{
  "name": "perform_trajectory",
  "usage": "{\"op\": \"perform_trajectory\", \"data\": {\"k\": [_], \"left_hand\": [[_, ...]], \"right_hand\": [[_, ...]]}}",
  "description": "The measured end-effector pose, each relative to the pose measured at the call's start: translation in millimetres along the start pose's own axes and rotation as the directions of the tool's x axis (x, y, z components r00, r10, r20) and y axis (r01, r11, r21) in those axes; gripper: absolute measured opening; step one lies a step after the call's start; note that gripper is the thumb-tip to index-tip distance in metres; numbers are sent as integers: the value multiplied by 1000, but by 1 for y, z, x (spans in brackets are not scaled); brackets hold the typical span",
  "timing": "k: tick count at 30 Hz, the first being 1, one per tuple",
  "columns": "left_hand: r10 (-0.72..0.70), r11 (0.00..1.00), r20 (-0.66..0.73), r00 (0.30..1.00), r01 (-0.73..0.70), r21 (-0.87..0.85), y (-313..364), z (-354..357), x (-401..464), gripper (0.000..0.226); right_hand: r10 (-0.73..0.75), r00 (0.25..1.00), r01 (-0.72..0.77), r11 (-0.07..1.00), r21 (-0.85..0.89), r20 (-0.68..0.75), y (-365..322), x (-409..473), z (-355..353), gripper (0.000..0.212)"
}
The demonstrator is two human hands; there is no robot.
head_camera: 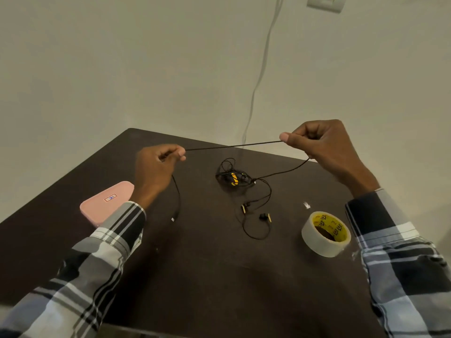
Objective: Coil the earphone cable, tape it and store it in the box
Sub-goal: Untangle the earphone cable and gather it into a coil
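Note:
A thin black earphone cable (234, 145) is stretched taut between my two hands above a dark table (195, 276). My left hand (156, 169) pinches it, and the plug end hangs down to the table below that hand. My right hand (319, 142) pinches the other side, and the cable runs from it down to a tangled bundle (231, 178) with a black-and-yellow part. Two earbuds (264, 217) lie in front of the tangle. A roll of clear tape (325, 234) with a yellow core stands at the right. A pink box (107, 202), lid shut, lies at the left, partly behind my left sleeve.
A white wire (261, 74) hangs down the beige wall from a wall socket (325, 2) to behind the table's far edge. A small white scrap (306, 205) lies near the tape roll. The table's far corner points away from me.

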State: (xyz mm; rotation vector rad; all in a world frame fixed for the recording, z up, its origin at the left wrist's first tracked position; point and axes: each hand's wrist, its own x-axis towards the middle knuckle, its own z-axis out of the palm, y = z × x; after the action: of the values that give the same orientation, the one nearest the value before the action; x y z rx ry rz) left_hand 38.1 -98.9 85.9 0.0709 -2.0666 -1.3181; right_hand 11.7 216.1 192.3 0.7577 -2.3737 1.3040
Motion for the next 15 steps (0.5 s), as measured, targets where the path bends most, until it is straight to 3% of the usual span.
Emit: {"op": "perform_trajectory", "data": {"k": [5,8,11,13,15], "left_hand": [[-34,997,207,978,18,77,-2,13,-1,17],[102,995,269,958,-104,-7,27,21,-7,26],[236,968,380,895,-181,-175,67,31,-12,23],[310,949,408,859,-258,-178,81,39,-15,16],[330,943,368,869,-289,-163,86,44,-15,14]], "right_hand": [[-9,999,11,997,71,-40,-6,1,12,38],[-22,1000,21,998,62,18,-9,3,30,36],[-37,996,32,997,64,79,-10,3,49,37],[-40,995,30,994,105,93,-10,5,58,36],[-31,996,19,989,146,86,-8,6,61,37]]}}
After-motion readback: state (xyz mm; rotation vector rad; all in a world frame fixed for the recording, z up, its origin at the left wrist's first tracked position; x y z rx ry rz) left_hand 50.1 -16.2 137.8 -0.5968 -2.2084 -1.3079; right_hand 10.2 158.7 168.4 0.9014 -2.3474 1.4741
